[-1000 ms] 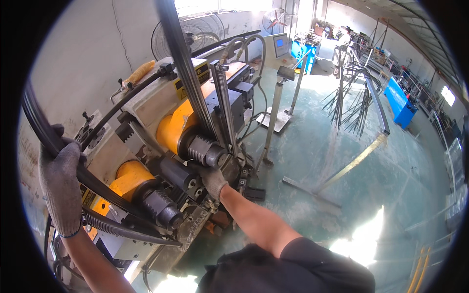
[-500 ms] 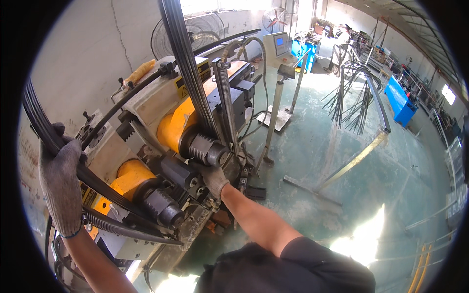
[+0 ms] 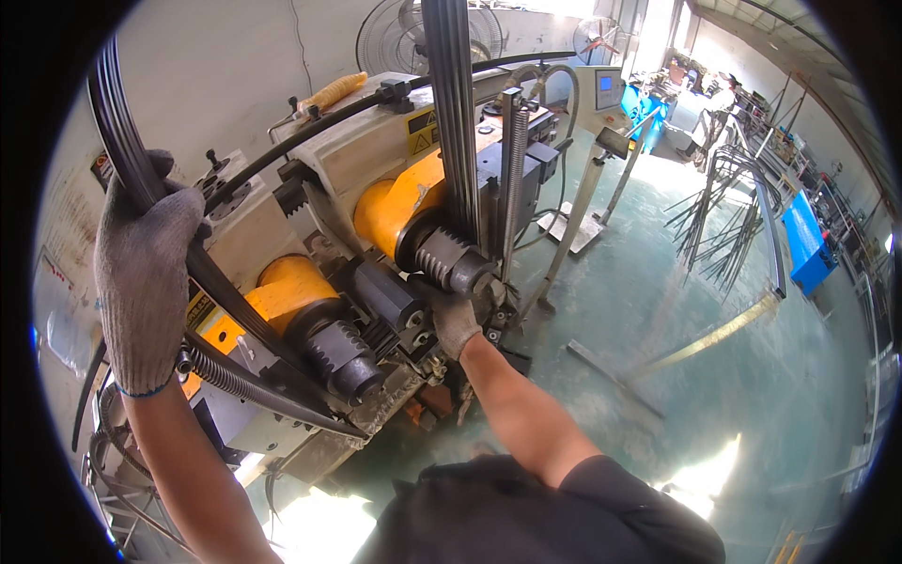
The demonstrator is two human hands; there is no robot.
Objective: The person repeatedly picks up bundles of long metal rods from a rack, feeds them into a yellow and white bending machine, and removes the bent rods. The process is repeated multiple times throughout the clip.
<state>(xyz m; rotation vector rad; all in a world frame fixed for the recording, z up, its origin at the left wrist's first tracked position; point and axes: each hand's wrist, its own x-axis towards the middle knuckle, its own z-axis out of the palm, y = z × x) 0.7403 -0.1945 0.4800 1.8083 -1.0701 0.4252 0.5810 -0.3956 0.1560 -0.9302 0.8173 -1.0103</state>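
My left hand [image 3: 146, 273], in a grey knit glove, is closed round a bundle of thin dark metal rods [image 3: 120, 117]. The bundle slopes down past the lower ridged steel spindle [image 3: 338, 355] on an orange arm [image 3: 282, 291]. A second upright rod bundle [image 3: 449, 113] passes beside the upper ridged spindle [image 3: 451, 258] and its orange arm [image 3: 399, 207]. My right hand [image 3: 453, 321], gloved too, reaches in just below that upper spindle, next to a dark block [image 3: 385, 296]. Its fingers are hidden by the machine parts, so their grip does not show.
Coil springs [image 3: 515, 169] flank the spindles. A metal stand [image 3: 573, 226] and a control box with a screen [image 3: 601, 89] are beyond the machine. Farther right, loose rods [image 3: 719, 221] hang on a rack, near a blue machine [image 3: 810, 240]. A fan [image 3: 427, 38] stands by the wall.
The whole view has swung, so the machine now appears farther right. My left hand still grips the rod bundle, and my right hand stays below the upper spindle.
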